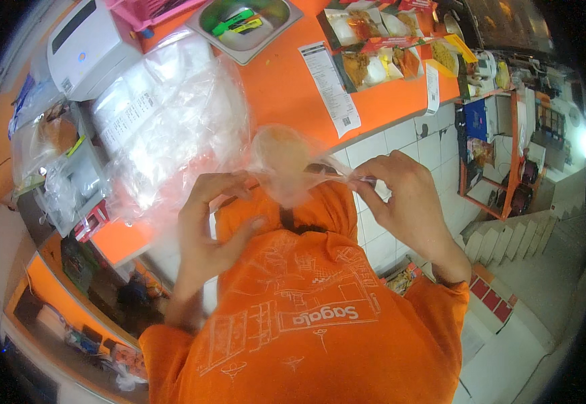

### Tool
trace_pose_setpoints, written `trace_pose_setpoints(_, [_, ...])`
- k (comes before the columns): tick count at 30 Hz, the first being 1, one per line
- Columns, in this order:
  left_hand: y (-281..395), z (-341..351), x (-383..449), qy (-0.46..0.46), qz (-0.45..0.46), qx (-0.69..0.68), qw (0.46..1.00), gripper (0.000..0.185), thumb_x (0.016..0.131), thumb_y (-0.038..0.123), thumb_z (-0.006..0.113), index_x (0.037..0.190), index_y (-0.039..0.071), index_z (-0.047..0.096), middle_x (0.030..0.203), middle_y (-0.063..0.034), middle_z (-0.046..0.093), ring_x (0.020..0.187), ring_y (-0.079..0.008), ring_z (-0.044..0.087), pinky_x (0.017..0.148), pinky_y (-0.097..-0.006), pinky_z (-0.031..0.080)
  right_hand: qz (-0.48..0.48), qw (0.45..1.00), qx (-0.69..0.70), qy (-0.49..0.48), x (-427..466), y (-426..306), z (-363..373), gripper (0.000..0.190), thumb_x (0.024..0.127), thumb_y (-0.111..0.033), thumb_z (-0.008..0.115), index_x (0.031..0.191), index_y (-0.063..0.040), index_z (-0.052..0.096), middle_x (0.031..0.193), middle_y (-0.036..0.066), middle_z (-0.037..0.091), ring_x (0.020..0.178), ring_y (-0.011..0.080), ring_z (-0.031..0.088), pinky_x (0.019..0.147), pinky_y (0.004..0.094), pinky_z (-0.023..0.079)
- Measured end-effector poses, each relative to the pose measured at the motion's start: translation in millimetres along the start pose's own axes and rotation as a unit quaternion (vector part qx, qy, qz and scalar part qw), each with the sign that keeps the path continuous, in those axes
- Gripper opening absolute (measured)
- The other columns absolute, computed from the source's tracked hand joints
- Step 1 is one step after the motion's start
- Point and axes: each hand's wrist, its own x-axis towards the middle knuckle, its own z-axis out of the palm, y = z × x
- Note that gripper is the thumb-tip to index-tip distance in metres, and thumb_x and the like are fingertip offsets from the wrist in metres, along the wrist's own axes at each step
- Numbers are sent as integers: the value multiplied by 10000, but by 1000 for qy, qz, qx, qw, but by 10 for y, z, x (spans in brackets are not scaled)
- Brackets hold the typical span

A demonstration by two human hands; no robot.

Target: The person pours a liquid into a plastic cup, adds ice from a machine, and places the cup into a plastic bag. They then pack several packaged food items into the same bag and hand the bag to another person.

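Observation:
A clear plastic bag [280,151] with something pale and yellowish in it hangs in front of my orange shirt, close to the counter's edge. My right hand [399,192] pinches the bag's twisted end between thumb and fingertips. On the other side, my left hand [217,222] is curved, thumb apart from the fingers, its fingertips at the bag's film; whether they grip it cannot be told. A pile of clear plastic bags [172,116] lies on the orange counter [278,96] beyond my left hand. The bag's lower part looks blurred.
Open food boxes [373,65] stand at the counter's far right, beside a printed receipt [331,91]. A metal tray [245,30] holds highlighters. A white printer [93,50] and a pink basket [151,12] are at the upper left. A grey bin [78,177] with plastic bags sits at the left edge.

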Motion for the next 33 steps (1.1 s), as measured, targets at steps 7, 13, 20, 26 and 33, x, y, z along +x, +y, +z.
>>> trace_pose_setpoints(7, [-261, 361, 167, 29, -3, 70, 997, 1027, 645, 216, 893, 1510, 48, 365, 1450, -167, 451, 1212, -319, 505, 944, -434, 454, -32, 998, 35, 50, -178, -161, -116, 142, 739, -14, 783, 843, -56, 697, 765, 51, 649, 723, 258, 542, 661, 365, 459])
trace_pose_setpoints(13, [-376, 430, 352, -52, 66, 78, 993, 512, 660, 137, 807, 1129, 29, 634, 1137, -159, 619, 1051, -345, 579, 897, -433, 463, 0, 977, 213, 32, -284, -103, -79, 207, 698, 85, 694, 838, -63, 655, 867, 56, 686, 806, 252, 613, 746, 355, 486])
trace_pose_setpoints(20, [-350, 353, 506, -154, -21, 70, 985, 336, 687, 169, 762, 986, 36, 687, 1023, -145, 669, 958, -361, 611, 887, -452, 474, -9, 866, 498, -35, -363, 77, 275, 216, 725, 88, 674, 848, -89, 656, 899, 55, 712, 828, 241, 675, 790, 368, 492])
trace_pose_setpoints(26, [-526, 376, 1007, -242, -18, 89, 966, 536, 699, 332, 804, 1130, 37, 684, 1232, -187, 647, 1165, -393, 584, 1004, -472, 456, -92, 771, 630, 5, -219, 180, 631, 156, 770, 29, 730, 878, -79, 702, 873, 50, 716, 825, 236, 675, 766, 379, 497])
trace_pose_setpoints(33, [-651, 411, 1153, -272, -172, -1, 947, 463, 803, 363, 746, 1083, -2, 703, 1167, -208, 675, 1141, -360, 615, 1011, -450, 455, -27, 731, 680, 47, -210, 323, 826, 138, 807, -47, 774, 934, -64, 724, 891, 63, 729, 788, 230, 708, 731, 363, 515])
